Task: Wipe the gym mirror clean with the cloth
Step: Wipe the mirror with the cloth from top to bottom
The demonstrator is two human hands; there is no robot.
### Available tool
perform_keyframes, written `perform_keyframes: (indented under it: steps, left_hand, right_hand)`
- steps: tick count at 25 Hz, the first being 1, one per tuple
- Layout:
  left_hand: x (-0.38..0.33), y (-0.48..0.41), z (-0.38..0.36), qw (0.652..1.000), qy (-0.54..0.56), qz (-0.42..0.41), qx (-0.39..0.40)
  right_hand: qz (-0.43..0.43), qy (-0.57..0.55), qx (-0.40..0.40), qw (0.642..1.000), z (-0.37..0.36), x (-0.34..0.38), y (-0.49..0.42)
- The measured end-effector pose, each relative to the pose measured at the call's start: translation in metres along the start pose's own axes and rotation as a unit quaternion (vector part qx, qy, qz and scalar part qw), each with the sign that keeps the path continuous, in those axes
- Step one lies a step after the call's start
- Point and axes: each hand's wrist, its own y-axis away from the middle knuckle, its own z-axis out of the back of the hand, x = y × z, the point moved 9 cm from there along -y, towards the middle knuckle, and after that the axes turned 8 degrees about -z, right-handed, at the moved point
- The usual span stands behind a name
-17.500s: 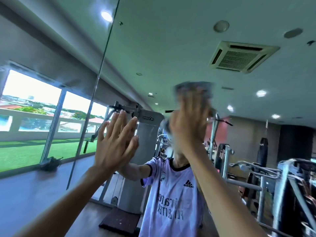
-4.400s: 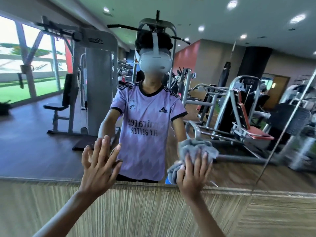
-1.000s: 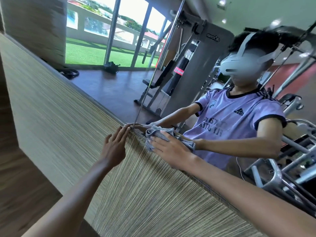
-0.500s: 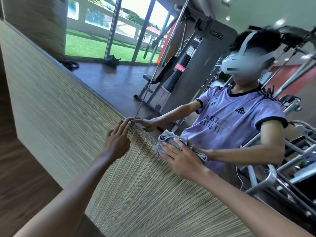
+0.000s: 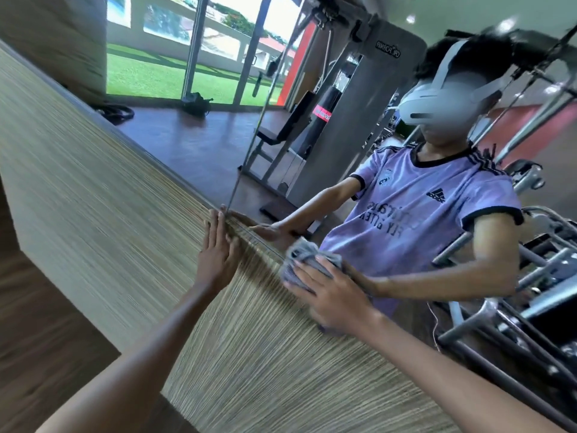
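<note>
Right hand (image 5: 331, 295) has its fingers curled over the bunched cloth (image 5: 298, 260), pressing it at the mirror's (image 5: 193, 145) bottom edge, partly on the panel (image 5: 125, 214) below. Left hand (image 5: 218, 248) lies flat on the panel, fingers straight and together, tips touching the glass edge. Risks: the wad straddles the edge, so the lowest strip of glass likely gets partial contact and streaks. A bunched cloth gives a small patch, so spots are easy to skip. Left fingertips on the glass could leave fresh prints.
</note>
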Motion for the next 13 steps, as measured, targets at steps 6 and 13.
perform_keyframes:
  steps: [6,13]
  left_hand:
    - [-0.035,0.025,-0.027,0.995,0.068,0.046,-0.061]
    - [-0.074,0.055,-0.068,0.982,0.097,0.134,-0.088]
  right_hand:
    - [-0.041,-0.028,-0.055,0.997,-0.005,0.018,-0.023]
    - [-0.026,-0.039,-0.106,0.993,-0.025,-0.005,0.093]
